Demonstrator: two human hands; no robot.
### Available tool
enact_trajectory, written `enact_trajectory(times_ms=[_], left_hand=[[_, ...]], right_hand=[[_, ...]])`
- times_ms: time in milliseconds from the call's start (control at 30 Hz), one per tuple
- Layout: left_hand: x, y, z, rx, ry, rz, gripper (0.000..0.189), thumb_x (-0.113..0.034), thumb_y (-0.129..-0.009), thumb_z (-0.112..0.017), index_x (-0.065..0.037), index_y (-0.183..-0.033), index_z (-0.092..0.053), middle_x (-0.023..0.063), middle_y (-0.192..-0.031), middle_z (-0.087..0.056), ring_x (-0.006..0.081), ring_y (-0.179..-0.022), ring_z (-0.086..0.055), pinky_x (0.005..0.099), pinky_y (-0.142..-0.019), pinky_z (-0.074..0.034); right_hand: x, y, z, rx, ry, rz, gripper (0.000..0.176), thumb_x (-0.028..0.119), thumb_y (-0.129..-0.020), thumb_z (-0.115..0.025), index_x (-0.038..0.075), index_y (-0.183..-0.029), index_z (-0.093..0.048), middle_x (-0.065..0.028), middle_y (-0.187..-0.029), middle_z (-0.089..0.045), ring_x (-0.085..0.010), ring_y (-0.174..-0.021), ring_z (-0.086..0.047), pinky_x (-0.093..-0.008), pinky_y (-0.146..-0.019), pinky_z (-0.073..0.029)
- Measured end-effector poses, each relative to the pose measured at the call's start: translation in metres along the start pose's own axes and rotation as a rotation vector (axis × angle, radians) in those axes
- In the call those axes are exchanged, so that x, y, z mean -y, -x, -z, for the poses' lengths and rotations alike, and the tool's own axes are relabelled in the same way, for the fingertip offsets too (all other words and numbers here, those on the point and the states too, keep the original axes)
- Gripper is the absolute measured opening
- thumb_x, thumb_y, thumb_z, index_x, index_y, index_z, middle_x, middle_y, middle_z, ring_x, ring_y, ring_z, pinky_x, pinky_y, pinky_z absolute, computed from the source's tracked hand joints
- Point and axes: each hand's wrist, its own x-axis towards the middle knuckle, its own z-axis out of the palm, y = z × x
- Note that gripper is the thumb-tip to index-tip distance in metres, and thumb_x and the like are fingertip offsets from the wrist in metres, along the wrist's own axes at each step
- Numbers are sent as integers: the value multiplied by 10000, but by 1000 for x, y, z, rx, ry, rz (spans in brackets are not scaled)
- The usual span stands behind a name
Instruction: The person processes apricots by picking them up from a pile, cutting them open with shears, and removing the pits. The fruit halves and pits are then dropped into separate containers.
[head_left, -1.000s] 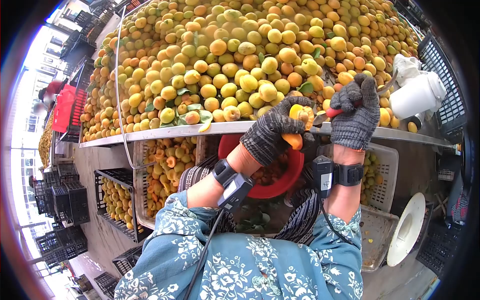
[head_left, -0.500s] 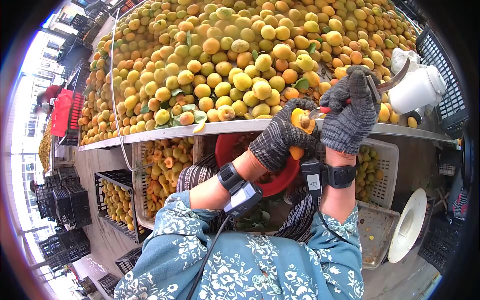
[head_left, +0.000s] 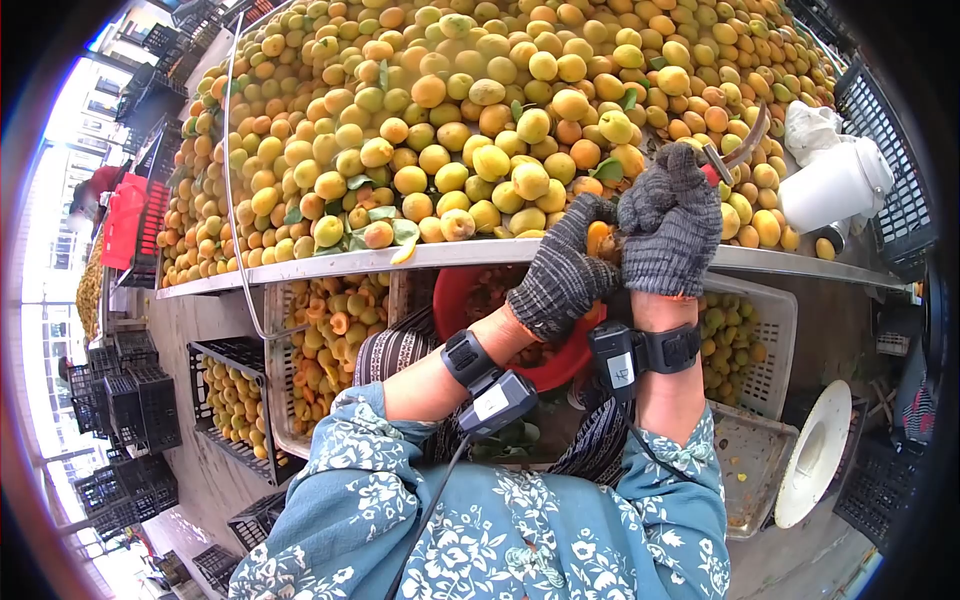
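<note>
My left hand (head_left: 562,275), in a dark grey knitted glove, is closed around an apricot (head_left: 597,240) whose orange flesh shows between the fingers. Pressed close beside it, my gloved right hand (head_left: 672,225) grips a red-handled metal tool (head_left: 712,172). The tool's curved end sticks out past the fist at the upper right; its other end is hidden by the hands. Both hands are over the metal front edge (head_left: 470,254) of a table heaped with apricots (head_left: 490,160). Below them, a red basin (head_left: 455,300) is partly covered by my left forearm.
Under the table edge stand a crate of opened apricots (head_left: 335,345) and a pale crate (head_left: 780,345) of greener fruit. At right are a white bucket (head_left: 835,185), a pale hat (head_left: 815,455) and a dirty tray (head_left: 750,470). Black crates (head_left: 135,400) are stacked at left.
My right hand has shifted left and slightly down against the left hand, with the tool turned in it. The tool tip and most of the apricot, visible before, are now covered.
</note>
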Motion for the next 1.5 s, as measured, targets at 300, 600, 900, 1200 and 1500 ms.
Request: enact_trajectory(times_ms=[300, 600, 900, 1200, 1500], left_hand=[[18, -1, -4, -86, -142, -67, 288, -35, -799, -655, -30, -1056, -526, 59, -904, -564, 164, -874, -539, 299, -806, -462], [7, -10, 15, -133, 52, 33, 201, -13, -799, -655, -36, -975, -560, 37, -873, -553, 114, -810, -539, 268, -735, -474], [14, -17, 41, -108, -385, -118, 237, -76, -752, -667, -73, -974, -585, 184, -779, -628, 379, -783, -631, 426, -676, -489], [-27, -25, 114, -265, 179, 86, 241, 0, -739, -670, -47, -954, -571, 49, -712, -567, 125, -488, -538, 234, -406, -442], [-30, -15, 123, -296, 719, 291, 297, -337, -907, -564, -53, -986, -600, 90, -739, -589, 155, -473, -527, 261, -399, -412]], right_hand=[[-7, -9, 16, -21, -232, -218, 226, 248, -935, -576, 157, -751, -482, 53, -544, -371, -80, -445, -351, -245, -430, -304], [24, -5, 8, 12, 360, -93, 123, 175, -840, -703, 104, -834, -604, 37, -625, -520, -47, -532, -461, -224, -491, -382], [-18, 14, -2, 306, 1031, 96, 237, 132, -729, -719, 16, -916, -631, -93, -740, -633, -194, -700, -599, -315, -681, -491], [-2, 21, 9, 511, 1240, -260, 252, 191, -709, -744, 62, -918, -686, -82, -745, -651, -141, -695, -597, -302, -684, -485], [13, -62, 63, -241, 971, 57, 231, 177, -740, -736, 21, -896, -668, -63, -770, -651, -176, -695, -595, -305, -652, -474]])
